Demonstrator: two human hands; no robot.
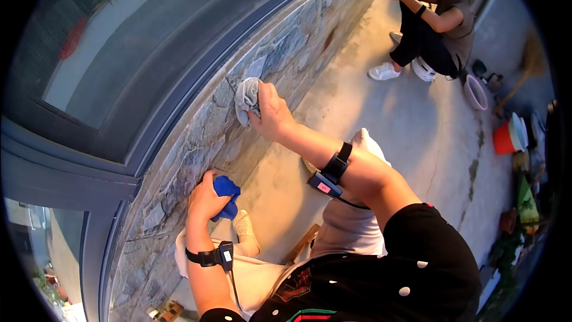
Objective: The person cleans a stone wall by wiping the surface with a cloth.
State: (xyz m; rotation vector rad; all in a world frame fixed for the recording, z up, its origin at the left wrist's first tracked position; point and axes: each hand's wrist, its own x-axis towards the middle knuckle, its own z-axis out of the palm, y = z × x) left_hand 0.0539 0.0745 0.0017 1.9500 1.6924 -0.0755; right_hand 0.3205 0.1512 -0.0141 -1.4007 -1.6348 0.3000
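Note:
My right hand point(273, 113) is closed on a crumpled grey cloth point(246, 100), which it presses against the stone-clad wall point(226, 128) just below the window ledge. Lower down and nearer my body, my left hand point(205, 197) grips a bunched blue cloth point(226, 197). The back of that hand is beside the same wall, and I cannot tell whether it touches the stone. Part of each cloth is hidden by the fingers. A strap with a small box sits on each of my forearms.
Dark-framed windows point(196, 65) rise above the wall. Farther along it sits another person point(447, 24), hands at the stones. At the right stand an orange bucket point(504, 138), a pink-rimmed basin point(475, 92), a broom point(524, 68) and plants. A wooden seat edge point(302, 243) shows beneath me.

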